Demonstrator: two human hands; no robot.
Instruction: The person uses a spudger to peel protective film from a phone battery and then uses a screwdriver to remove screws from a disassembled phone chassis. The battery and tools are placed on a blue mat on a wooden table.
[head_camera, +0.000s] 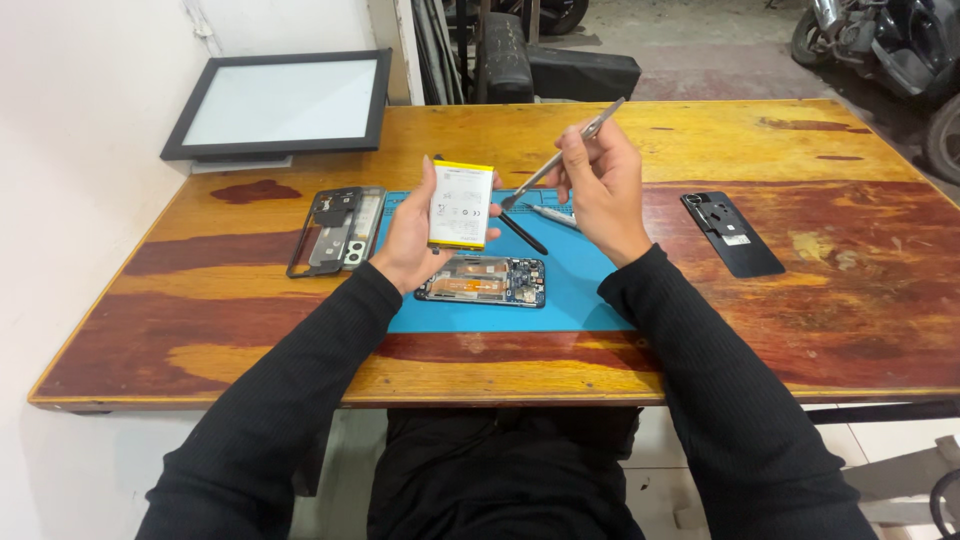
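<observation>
The left hand (408, 245) is closed around the left edge of a phone battery (460, 204), thumb on its face, holding it upright above the blue work mat (570, 290). The battery is a flat white rectangle with a yellow band along its top edge and small dark print on the face. The right hand (603, 185) pinches a pair of metal tweezers (562, 155), which slant up and to the right, their tip just right of the battery.

Beneath the battery, on the mat, lies an opened phone body (483, 281) with blue board and orange parts exposed. A thin black tool (522, 233) and a silver one (552, 215) lie on the mat behind it. Left on the wooden surface (700, 140) rests a dark phone frame (337, 230); right, a black back cover (732, 233). A framed light panel (282, 102) sits far left.
</observation>
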